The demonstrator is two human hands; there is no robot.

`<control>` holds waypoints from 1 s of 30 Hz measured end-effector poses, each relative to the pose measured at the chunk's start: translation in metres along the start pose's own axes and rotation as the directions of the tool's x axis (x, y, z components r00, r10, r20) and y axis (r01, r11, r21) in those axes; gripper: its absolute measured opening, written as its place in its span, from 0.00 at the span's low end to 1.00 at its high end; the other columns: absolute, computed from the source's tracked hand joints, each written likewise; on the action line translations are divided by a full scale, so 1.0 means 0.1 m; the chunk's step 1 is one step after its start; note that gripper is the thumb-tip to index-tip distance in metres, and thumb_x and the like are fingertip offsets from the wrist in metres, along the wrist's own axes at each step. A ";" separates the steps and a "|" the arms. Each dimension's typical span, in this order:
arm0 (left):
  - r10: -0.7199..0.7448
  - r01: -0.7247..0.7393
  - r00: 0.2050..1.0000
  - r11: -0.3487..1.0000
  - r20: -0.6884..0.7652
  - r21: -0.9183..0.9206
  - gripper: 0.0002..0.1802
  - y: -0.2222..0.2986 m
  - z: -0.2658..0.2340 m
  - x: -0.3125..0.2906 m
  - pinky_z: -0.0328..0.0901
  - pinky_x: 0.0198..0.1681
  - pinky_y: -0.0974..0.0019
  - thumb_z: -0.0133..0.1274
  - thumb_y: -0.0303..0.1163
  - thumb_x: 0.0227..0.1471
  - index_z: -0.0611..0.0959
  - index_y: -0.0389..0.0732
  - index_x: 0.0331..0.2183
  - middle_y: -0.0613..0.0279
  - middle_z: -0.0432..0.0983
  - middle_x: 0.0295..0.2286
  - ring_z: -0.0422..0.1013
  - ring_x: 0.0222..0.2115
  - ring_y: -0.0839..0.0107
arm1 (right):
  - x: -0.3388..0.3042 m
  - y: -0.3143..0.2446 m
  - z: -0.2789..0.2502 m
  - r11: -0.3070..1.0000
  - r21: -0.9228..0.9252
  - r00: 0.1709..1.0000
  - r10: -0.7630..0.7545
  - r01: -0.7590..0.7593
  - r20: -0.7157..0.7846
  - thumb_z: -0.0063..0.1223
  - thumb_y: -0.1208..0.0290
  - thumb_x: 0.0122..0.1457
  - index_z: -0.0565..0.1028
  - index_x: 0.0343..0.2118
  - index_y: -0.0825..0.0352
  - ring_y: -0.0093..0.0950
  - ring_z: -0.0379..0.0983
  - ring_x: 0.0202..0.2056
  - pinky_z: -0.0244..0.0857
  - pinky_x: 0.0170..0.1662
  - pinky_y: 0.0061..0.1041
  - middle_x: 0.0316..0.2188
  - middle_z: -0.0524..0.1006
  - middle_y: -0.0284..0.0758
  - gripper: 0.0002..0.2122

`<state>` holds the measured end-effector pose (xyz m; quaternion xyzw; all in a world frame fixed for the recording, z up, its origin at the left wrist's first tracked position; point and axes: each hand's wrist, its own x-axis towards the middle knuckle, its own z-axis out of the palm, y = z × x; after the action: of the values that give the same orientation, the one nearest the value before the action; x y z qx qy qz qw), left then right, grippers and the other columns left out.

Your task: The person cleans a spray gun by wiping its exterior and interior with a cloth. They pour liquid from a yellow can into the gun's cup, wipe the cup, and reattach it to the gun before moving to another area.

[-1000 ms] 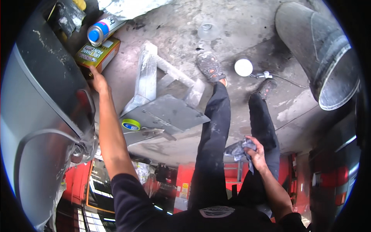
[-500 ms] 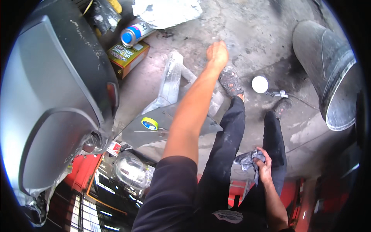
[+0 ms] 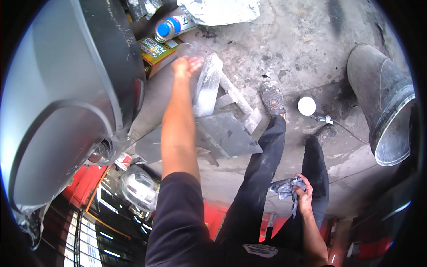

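My left hand [image 3: 187, 66] reaches out over the floor, its fingers apart and slightly smeared by motion. Just beyond the fingertips is a faint, see-through shape [image 3: 188, 48] that I cannot make out. A boxy yellow-green and red paint tin [image 3: 158, 51] lies closest to that hand, and a white and blue can with a blue cap [image 3: 174, 27] lies on its side behind it. Down by my right thigh, my right hand [image 3: 304, 194] is closed around a crumpled grey rag [image 3: 284, 188], which hangs out on both sides of the fingers.
A large grey car body panel [image 3: 58, 66] fills the left side. A masked stand [image 3: 208, 84] and a flat dark grey panel [image 3: 231, 133] lie between it and my legs. At right are a round white lamp-like disc [image 3: 307, 106] with a cord and a wide grey duct [image 3: 378, 89].
My left hand has swung left from near my shoe toward the paint tin, and its fingers have spread. The forearm now covers the yellow tape roll's spot. My right hand keeps its hold.
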<state>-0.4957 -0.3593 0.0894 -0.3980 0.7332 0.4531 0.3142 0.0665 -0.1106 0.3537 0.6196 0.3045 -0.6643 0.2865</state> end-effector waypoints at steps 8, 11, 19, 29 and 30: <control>0.091 -0.082 0.993 0.990 0.074 -0.117 0.20 0.19 -0.07 0.75 0.79 0.40 0.43 0.36 0.29 0.67 0.60 0.30 0.57 0.35 0.74 0.43 0.79 0.37 0.39 | 0.07 -0.23 0.09 0.997 -0.076 1.000 0.022 -0.024 -0.021 0.54 0.82 0.51 0.75 0.54 0.68 0.17 0.68 0.39 0.62 0.46 0.17 0.38 0.74 0.26 0.24; 0.065 -0.053 0.988 0.994 0.137 -0.091 0.21 0.16 -0.18 0.80 0.79 0.40 0.42 0.34 0.31 0.69 0.58 0.33 0.58 0.34 0.74 0.45 0.78 0.39 0.37 | 0.07 -0.30 0.11 0.996 -0.081 0.999 0.036 -0.039 -0.029 0.55 0.81 0.50 0.75 0.54 0.68 0.18 0.69 0.39 0.63 0.46 0.18 0.38 0.74 0.26 0.24; 0.162 -0.193 0.979 0.937 0.126 0.293 0.30 0.37 -0.48 0.30 0.80 0.34 0.54 0.53 0.40 0.63 0.69 0.29 0.57 0.36 0.72 0.49 0.80 0.35 0.48 | 0.03 -0.20 0.06 0.976 -0.210 0.998 -0.062 0.059 -0.007 0.53 0.80 0.51 0.75 0.54 0.69 0.20 0.71 0.40 0.65 0.48 0.21 0.38 0.77 0.30 0.23; 0.416 -0.648 0.697 0.715 0.583 0.264 0.15 -0.38 0.71 -3.57 0.73 0.40 0.70 0.51 0.31 0.64 0.82 0.36 0.49 0.58 0.80 0.44 0.77 0.37 0.73 | 0.25 -0.13 -0.37 0.903 0.397 0.986 -0.136 0.164 -0.097 0.44 0.71 0.52 0.74 0.53 0.74 0.28 0.76 0.44 0.68 0.53 0.25 0.43 0.79 0.38 0.24; 0.357 -0.653 0.662 0.707 0.659 0.273 0.17 -0.79 0.80 -3.83 0.70 0.48 0.67 0.52 0.33 0.64 0.82 0.38 0.51 0.60 0.80 0.47 0.76 0.43 0.70 | 0.29 -0.21 -0.43 0.898 0.399 0.983 -0.168 0.183 -0.072 0.44 0.71 0.52 0.73 0.54 0.74 0.28 0.76 0.45 0.67 0.54 0.26 0.43 0.79 0.38 0.25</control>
<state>-0.2329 -0.1929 0.3399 0.0748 0.7790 0.4192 0.4602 0.0768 -0.0647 0.3236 0.6471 0.2202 -0.7248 0.0858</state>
